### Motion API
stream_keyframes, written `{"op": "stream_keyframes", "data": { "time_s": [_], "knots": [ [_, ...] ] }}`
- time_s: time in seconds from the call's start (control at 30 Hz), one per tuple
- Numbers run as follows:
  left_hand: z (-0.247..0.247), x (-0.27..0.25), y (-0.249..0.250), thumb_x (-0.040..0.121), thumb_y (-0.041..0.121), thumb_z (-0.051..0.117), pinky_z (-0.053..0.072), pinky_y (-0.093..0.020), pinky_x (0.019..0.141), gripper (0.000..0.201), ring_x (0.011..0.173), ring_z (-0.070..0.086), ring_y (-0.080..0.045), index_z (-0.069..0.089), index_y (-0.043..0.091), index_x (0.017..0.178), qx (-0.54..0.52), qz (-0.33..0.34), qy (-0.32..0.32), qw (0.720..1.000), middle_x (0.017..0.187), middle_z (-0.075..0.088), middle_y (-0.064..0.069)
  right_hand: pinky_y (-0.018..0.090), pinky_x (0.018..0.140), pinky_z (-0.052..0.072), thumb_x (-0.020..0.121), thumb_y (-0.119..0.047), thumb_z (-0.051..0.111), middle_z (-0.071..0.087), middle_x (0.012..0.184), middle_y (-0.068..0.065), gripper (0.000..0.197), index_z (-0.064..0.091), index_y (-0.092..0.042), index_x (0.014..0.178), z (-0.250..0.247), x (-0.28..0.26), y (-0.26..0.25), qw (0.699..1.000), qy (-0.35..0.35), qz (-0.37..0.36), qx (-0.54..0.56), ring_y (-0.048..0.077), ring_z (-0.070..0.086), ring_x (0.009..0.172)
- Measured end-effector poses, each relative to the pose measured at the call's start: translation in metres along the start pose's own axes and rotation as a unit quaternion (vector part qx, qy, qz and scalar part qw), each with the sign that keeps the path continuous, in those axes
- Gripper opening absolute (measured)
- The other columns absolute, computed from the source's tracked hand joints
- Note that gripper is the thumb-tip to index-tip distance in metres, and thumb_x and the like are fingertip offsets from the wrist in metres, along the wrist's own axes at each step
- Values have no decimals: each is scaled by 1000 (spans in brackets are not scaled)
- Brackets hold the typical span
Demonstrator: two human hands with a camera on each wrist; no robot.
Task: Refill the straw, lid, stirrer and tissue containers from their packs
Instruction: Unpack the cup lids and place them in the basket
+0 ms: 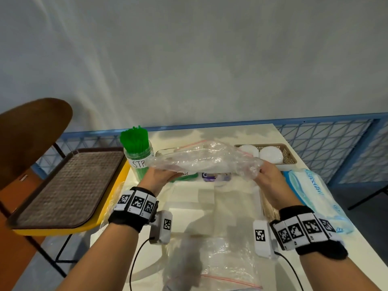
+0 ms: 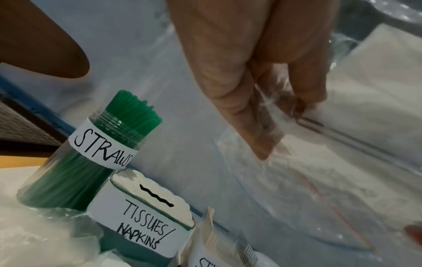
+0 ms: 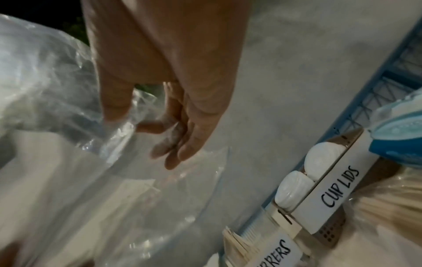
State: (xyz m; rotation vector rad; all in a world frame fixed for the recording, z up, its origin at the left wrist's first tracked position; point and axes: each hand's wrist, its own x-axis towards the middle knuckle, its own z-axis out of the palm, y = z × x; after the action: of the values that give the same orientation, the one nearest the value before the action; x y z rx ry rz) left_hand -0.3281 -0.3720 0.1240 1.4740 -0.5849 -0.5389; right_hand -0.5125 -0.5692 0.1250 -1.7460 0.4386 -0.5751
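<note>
Against the grey wall, the counter (image 1: 247,135) holds the labelled containers. My left hand (image 1: 159,175) and right hand (image 1: 270,177) each pinch an end of the clear zip bag (image 1: 207,159), its long axis crosswise above them.

Both forearms reach forward, raised, wrists banded. Left hand (image 1: 161,175) pinches with curled fingers. Right hand (image 1: 267,175) likewise grips, fingers curled.

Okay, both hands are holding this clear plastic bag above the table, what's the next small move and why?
Probably set the clear bag aside: it looks empty and crumpled between the left hand and right hand, while the lid basket already holds white lids and the straw jar looks full.
</note>
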Motion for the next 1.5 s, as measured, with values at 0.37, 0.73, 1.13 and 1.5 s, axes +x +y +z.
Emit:
{"op": "stream_keyframes", "data": {
  "time_s": [0.37,0.73,1.13,1.5],
  "knots": [
    [0,-83,-71,83,31,66,47,-22,72,38,58,64,-11,68,24,45,174,-54,8,983,64,71,-7,7,60,43,84,-6,65,59,47,-5,39,51,-13,48,2,-80,87,988,-42,120,-83,-3,56,50],
    [5,-132,-121,94,35,50,40,-14,51,37,62,66,-14,56,14,65,441,-227,-96,863,64,64,3,13,56,35,92,-32,54,52,54,-2,43,53,-11,55,3,-117,145,910,-164,184,-332,8,48,53],
    [55,-133,-158,64,84,-7,-12,-60,107,101,141,-16,-38,-47,18,129,727,11,-310,612,149,-29,-14,39,95,36,66,-51,74,40,114,5,66,44,-19,115,12,-126,138,863,-34,141,-484,25,41,110],
    [65,-114,-176,46,76,-26,-28,-54,97,85,111,-60,-20,-65,25,102,697,-37,-371,612,120,-64,0,51,109,5,93,-59,17,-8,157,6,72,6,-16,150,64,-120,189,766,-206,-125,-597,26,-9,145]
  ]
}}
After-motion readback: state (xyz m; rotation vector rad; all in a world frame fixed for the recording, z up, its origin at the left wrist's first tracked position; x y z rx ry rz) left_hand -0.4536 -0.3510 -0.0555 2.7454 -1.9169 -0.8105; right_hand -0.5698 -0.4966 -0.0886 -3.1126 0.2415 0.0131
